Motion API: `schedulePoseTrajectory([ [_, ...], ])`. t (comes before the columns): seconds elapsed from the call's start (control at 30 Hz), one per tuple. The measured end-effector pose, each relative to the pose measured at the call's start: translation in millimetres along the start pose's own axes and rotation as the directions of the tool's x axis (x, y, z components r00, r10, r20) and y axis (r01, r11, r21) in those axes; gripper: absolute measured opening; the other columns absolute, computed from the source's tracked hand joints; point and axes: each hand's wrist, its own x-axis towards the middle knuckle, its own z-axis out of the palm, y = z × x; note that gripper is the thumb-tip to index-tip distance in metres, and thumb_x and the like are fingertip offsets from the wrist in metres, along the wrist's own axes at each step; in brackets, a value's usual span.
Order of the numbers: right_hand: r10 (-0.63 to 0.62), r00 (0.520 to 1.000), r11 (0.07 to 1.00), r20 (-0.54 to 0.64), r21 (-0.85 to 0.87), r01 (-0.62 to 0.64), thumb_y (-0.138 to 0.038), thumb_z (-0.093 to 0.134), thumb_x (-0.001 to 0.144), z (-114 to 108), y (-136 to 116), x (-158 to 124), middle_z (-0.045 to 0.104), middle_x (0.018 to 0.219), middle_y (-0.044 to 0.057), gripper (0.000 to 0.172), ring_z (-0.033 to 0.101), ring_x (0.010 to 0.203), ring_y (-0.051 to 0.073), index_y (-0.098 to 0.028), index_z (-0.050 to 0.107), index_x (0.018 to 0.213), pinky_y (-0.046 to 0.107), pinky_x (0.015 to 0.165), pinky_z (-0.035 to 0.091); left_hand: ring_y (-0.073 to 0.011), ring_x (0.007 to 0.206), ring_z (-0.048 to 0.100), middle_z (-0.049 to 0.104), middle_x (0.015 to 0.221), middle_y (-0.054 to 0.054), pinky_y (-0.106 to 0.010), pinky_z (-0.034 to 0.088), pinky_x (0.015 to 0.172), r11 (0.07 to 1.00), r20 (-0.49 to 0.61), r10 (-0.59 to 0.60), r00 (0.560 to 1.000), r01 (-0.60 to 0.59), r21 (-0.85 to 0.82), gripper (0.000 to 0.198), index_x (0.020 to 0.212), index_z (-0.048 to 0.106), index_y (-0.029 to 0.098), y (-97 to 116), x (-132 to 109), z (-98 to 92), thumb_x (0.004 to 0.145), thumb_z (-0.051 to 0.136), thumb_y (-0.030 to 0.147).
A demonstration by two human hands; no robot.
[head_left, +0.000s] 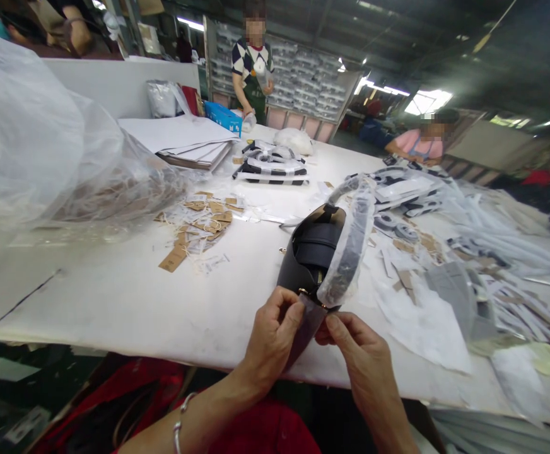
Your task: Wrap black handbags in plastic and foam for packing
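A black handbag (288,268) stands near the table's front edge, its top open toward me and gold-coloured metal fittings at the near end. White translucent wrapping (353,243) covers its arched handle. At the bag's near side, a piece of thin translucent film (311,317) spans the gap between my hands. My left hand (272,331) pinches the film's left edge between thumb and fingers. On the other side, my right hand (362,350) is closed in a pinch at the film's right edge, just below the handle's base; its fingertips are partly hidden.
Brown paper tags (199,224) with strings lie left of the bag. Large clear plastic (29,139) fills the left side. Wrapped straps (272,167) and a stack of white sheets (185,135) sit farther back. Loose wrapping (426,321) covers the right. Two people work across the table.
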Motion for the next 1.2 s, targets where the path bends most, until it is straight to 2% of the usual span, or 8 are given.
schedulePoseTrajectory([
  [0.2,0.018,1.000,0.995,0.021,0.094,-0.020,-0.053,0.076,0.072,16,-10,1,0.068,0.060,0.004,0.038,0.062,0.055,0.017,-0.015,0.071,0.073,0.028,0.055,0.052,-0.0107,0.064,0.050,0.055,0.073,0.003,-0.021,0.041,0.059,0.995,0.027,-0.044,0.999,0.047,-0.092,0.026,0.084,0.053,0.018,11,-3,-5.1,0.092,0.056,0.044],
  [0.4,0.023,1.000,0.993,-0.001,0.117,-0.022,-0.053,0.078,0.070,23,-14,-2,0.065,0.054,0.003,0.039,0.060,0.050,0.016,-0.016,0.068,0.065,0.026,0.050,0.050,-0.0109,0.064,0.052,0.057,0.076,0.002,-0.021,0.041,0.057,0.959,0.154,-0.100,0.983,0.136,-0.247,0.037,0.089,0.054,0.017,9,-3,-12.3,0.085,0.064,0.052],
  [0.6,-0.021,0.998,0.999,-0.055,-0.040,0.019,-0.056,0.075,0.070,22,-22,-2,0.066,0.054,0.004,0.040,0.062,0.051,0.017,-0.016,0.070,0.065,0.026,0.052,0.051,-0.0092,0.060,0.047,0.054,0.066,0.004,-0.020,0.038,0.057,0.996,0.063,-0.068,0.996,0.071,-0.049,0.022,0.075,0.055,0.017,11,-4,-10.5,0.086,0.063,0.034],
  [0.7,-0.072,0.992,0.986,-0.101,-0.155,0.056,-0.056,0.073,0.070,23,-28,-2,0.066,0.053,0.003,0.040,0.062,0.052,0.018,-0.017,0.069,0.062,0.026,0.052,0.051,-0.0097,0.062,0.051,0.058,0.068,0.003,-0.020,0.039,0.059,0.978,0.009,0.118,0.993,-0.118,0.173,0.016,0.073,0.059,0.017,15,-4,-9.0,0.087,0.062,0.024],
  [0.77,-0.100,0.987,0.978,-0.124,-0.194,0.075,-0.055,0.072,0.071,25,-30,-3,0.065,0.052,0.002,0.038,0.062,0.052,0.018,-0.018,0.067,0.060,0.026,0.052,0.050,-0.0097,0.062,0.053,0.058,0.068,0.002,-0.021,0.039,0.059,0.890,0.022,0.330,0.944,-0.318,0.326,0.017,0.073,0.059,0.017,16,-4,-8.7,0.090,0.059,0.019],
  [0.83,-0.127,0.981,0.971,-0.147,-0.220,0.093,-0.050,0.070,0.072,27,-30,-2,0.065,0.052,0.002,0.035,0.061,0.052,0.017,-0.019,0.066,0.058,0.025,0.052,0.050,-0.0103,0.062,0.053,0.057,0.068,0.001,-0.022,0.039,0.060,0.737,0.081,0.527,0.846,-0.502,0.452,0.018,0.076,0.060,0.018,14,-5,-9.1,0.093,0.054,0.016],
  [0.93,-0.139,0.976,0.973,-0.166,-0.205,0.104,-0.047,0.071,0.072,31,-30,-1,0.063,0.052,0.001,0.032,0.060,0.052,0.016,-0.019,0.064,0.057,0.024,0.052,0.049,-0.0117,0.063,0.053,0.056,0.067,0.000,-0.024,0.039,0.060,0.541,0.162,0.667,0.728,-0.622,0.566,0.016,0.085,0.060,0.018,11,-8,-10.0,0.095,0.050,0.011],
  [1.2,-0.062,0.991,0.998,-0.118,-0.018,0.060,-0.052,0.074,0.073,30,-25,2,0.057,0.046,-0.001,0.043,0.053,0.046,0.012,-0.019,0.057,0.051,0.023,0.048,0.045,-0.0153,0.068,0.057,0.061,0.077,-0.004,-0.027,0.046,0.061,0.407,0.290,0.668,0.685,-0.664,0.627,0.023,0.116,0.055,0.011,11,-21,-10.2,0.094,0.048,0.008],
])
